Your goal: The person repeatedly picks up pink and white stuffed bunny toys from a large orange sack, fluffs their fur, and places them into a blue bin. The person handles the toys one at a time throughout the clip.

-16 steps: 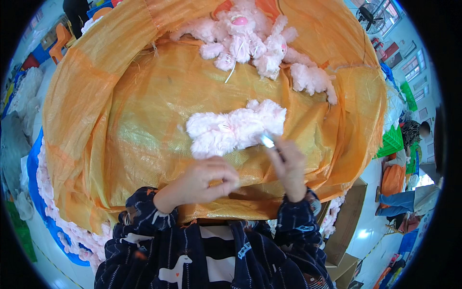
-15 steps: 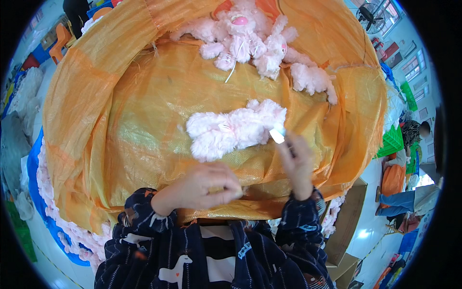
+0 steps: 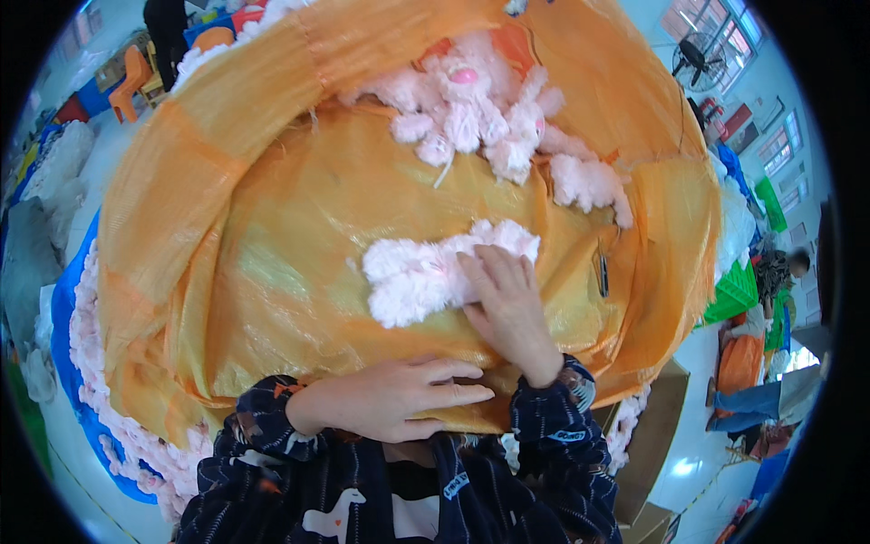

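Note:
A fluffy pale-pink plush piece [image 3: 408, 279] lies across the middle of the orange woven sack [image 3: 299, 218]. My right hand [image 3: 509, 304] is laid over its right end, fingers curled onto the fur and thumb at the near side. Part of the plush is hidden under that hand. Closer to me, my left hand [image 3: 399, 396] is open at the sack's near edge, fingers stretched to the right and apart from the plush. A slim dark metal hand tool [image 3: 603, 272] lies on the sack to the right of my right hand; its exact kind is too small to tell.
Several pink plush toys [image 3: 471, 100] are heaped at the sack's far side, with another plush piece [image 3: 589, 184] to their right. Pink plush fills a blue-edged container [image 3: 65, 317] at left. A cardboard box [image 3: 654, 435] stands at the near right. A person [image 3: 775, 254] is farther right.
My right hand has let go of the shiny tool, now on the sack at right, and has come down onto the plush. My left hand's fingers have straightened and it has moved slightly right and nearer.

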`<state>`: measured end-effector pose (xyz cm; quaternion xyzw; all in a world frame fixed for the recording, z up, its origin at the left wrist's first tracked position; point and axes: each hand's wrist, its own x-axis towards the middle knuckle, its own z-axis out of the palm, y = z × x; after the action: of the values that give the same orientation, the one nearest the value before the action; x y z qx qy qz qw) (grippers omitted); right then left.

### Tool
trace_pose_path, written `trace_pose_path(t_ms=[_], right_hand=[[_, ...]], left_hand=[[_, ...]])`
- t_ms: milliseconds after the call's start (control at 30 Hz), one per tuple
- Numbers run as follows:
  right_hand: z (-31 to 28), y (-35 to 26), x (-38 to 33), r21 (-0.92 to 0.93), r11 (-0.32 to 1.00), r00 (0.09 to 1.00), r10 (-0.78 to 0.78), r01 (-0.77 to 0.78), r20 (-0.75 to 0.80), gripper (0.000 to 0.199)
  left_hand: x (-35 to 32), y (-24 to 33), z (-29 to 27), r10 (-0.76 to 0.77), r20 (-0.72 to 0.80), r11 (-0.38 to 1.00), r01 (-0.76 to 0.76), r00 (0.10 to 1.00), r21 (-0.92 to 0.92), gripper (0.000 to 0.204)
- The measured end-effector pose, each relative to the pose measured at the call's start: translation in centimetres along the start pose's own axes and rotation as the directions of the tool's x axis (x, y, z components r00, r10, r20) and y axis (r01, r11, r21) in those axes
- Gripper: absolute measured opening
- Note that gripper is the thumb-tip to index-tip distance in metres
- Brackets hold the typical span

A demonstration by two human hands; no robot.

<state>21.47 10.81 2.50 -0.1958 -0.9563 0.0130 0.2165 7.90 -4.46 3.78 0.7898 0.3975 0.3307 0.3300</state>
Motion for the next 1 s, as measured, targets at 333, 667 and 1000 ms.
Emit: trace_pose_path(t_ms=[333, 667, 1000], right_hand=[[-0.1, 1.0, 3.0, 0.496, 0.864, 0.975, 0.175, -0.086, -0.136, 0.063], [0.5, -2.7, 1.4, 0.951, -0.213, 0.910, 0.304, -0.223, 0.281, 0.066], [0.3, -4.0, 0.9, 0.746, 0.548, 0.907, 0.381, -0.379, 0.181, 0.029]], left_hand=[[-1.9, -3.4, -1.9, -0.152, -0.465, 0.960, 0.017, 0.872, -0.281, 0.033], [-1.3, -6.5, -1.9, -0.340, -0.384, 0.765, 0.016, 0.858, -0.643, 0.053], [-0.6, -8.9, -0.4, -0.573, -0.570, 0.506, -0.293, 0.589, -0.811, 0.039]])
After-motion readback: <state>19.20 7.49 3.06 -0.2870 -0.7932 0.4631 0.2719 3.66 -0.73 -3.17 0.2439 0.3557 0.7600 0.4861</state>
